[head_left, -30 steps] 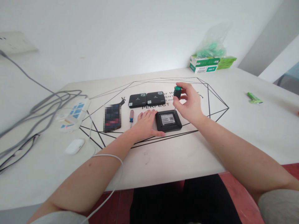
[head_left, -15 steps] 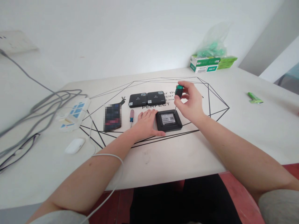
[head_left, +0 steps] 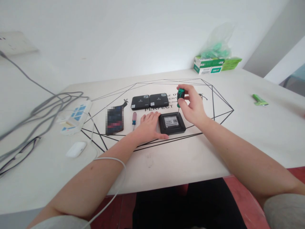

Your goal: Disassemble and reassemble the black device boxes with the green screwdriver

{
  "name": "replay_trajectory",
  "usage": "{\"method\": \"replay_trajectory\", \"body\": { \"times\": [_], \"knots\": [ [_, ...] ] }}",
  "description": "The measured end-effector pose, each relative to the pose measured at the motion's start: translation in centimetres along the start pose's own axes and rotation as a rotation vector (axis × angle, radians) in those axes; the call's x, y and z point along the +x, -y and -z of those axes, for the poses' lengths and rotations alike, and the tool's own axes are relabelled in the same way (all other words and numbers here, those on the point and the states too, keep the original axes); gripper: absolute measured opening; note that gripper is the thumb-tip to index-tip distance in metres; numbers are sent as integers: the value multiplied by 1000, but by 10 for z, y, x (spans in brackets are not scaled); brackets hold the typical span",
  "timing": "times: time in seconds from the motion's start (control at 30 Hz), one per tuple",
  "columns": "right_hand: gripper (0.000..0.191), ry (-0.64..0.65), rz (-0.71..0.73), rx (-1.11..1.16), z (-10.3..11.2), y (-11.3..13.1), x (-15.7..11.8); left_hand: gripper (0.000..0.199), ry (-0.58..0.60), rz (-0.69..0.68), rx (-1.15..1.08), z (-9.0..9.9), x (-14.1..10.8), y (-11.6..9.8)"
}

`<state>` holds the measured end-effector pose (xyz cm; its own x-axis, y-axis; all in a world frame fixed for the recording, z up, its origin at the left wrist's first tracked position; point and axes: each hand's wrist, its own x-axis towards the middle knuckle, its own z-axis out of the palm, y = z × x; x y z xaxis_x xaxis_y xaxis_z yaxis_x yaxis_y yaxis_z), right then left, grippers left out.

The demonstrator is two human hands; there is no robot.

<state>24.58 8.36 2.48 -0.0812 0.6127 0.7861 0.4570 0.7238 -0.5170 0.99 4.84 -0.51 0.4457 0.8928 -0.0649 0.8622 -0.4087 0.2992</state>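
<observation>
My right hand (head_left: 192,104) grips the green and black handle of a screwdriver (head_left: 180,94). Its shaft points down, with the tip at the upper right corner of a square black device (head_left: 172,129), which has a white label on top. My left hand (head_left: 150,128) lies with spread fingers against the left side of that device. Left of my left hand rests another screwdriver (head_left: 134,118) with a pink and blue handle. Behind are two flat black boxes, one on the left (head_left: 140,102) and one on the right (head_left: 159,100), side by side.
A pixelated dark item (head_left: 114,121) lies at the left, near a white power strip (head_left: 77,117), grey cables (head_left: 51,109) and a white case (head_left: 76,149). Green boxes (head_left: 209,62) under a plastic bag (head_left: 218,41) stand at the back right. A green wrapper (head_left: 260,100) lies far right.
My right hand has shifted slightly left, and the green screwdriver's handle has turned and now stands more upright. My left hand and the black device have not moved.
</observation>
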Motion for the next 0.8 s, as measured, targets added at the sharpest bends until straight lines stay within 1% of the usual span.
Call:
{"method": "replay_trajectory", "body": {
  "times": [0.13, 0.33, 0.43, 0.5, 0.63, 0.8],
  "knots": [
    [41, -47, 39, -74, -1, -2, 1, 124, -5, -4, 11, -1, 1, 1],
    [43, -85, 52, -12, -4, -6, -2, 125, 11, 16, 20, -1, 0, 0],
    [36, -68, 39, 32, -3, -4, -3, 125, 19, 15, 17, -1, 0, 0],
    [32, -72, 52, 13, -2, -1, -2, 125, 17, 12, 13, 0, 0, 0],
    [41, -79, 72, -66, -2, -2, 0, 124, 16, 13, 7, 1, 0, -1],
    [46, -73, 29, -42, -6, -8, -2, 124, 16, 17, 12, 0, 0, -1]
  ]
}}
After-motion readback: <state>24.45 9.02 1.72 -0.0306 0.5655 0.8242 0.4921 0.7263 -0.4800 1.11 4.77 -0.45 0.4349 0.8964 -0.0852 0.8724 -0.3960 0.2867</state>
